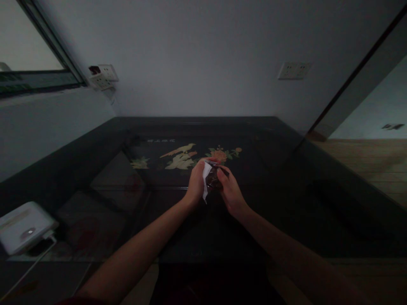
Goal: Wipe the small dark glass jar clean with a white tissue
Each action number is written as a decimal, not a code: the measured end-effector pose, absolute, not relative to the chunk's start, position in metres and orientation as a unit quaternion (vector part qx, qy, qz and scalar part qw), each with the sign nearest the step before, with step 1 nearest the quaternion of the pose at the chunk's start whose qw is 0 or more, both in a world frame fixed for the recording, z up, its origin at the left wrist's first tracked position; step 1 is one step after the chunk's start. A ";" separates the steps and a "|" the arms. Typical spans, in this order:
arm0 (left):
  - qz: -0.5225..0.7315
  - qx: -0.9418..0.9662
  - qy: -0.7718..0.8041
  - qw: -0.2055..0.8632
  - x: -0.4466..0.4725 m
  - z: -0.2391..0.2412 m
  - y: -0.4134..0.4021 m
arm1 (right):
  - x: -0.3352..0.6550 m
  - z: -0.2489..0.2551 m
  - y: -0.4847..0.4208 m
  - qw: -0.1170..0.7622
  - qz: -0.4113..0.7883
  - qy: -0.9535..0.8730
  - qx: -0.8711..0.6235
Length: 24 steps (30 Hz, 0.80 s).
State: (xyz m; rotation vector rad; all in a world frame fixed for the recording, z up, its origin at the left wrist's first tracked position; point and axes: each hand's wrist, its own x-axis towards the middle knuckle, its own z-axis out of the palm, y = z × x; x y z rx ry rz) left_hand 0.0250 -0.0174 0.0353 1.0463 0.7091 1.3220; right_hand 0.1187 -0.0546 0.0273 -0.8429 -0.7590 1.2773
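My left hand [196, 181] and my right hand [232, 190] are close together above the middle of a dark glossy table. Between them is a dark brown, shiny object [213, 178] with thin pale curved lines; its kind is hard to make out in the dim light. The fingers of my right hand close around its right side, with the thumb on top. A thin white sheet like a tissue [206, 180] hangs along the inside of my left palm, against the object's left side. The left fingertips are partly hidden behind both.
The dark table [197, 237] bears a bird-and-flower picture [181, 159]. At its left edge sits a white device [27, 226] with a white cable. A long black object [346, 207] lies to the right. Wall sockets [293, 71] are behind.
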 end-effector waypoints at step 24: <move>0.548 0.486 0.346 0.587 0.021 0.031 -0.011 | 0.117 0.032 -0.056 0.625 0.608 -0.297 -0.390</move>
